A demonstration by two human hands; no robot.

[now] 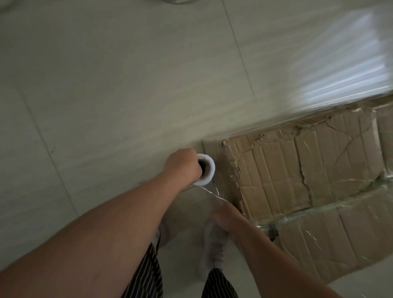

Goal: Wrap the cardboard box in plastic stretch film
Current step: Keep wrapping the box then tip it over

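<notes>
Your left grip is clenched over the top end of the roll, fingers curled round its white rim, with the dark core facing up at you. The roll stands roughly upright, just beside the near left corner of the box, and I cannot tell whether it touches the cardboard. A thin, twisted strand of film runs from the roll's lower edge down and to the right, reaching your right grip, which sits low against the box's near corner. That hand is blurred, so I cannot tell whether it pinches the strand or only lies against it. The box rests on the floor at the right of the view. Its brown top is creased and torn, and bands of clear film already cross it. Beyond its far edge, a wide glossy sheet of film stretches across the upper right, smeared by motion. The floor is pale tile with thin joints. Below your arms you see striped trousers and a white shoe planted on the tile just left of the box, under your right forearm.
</notes>
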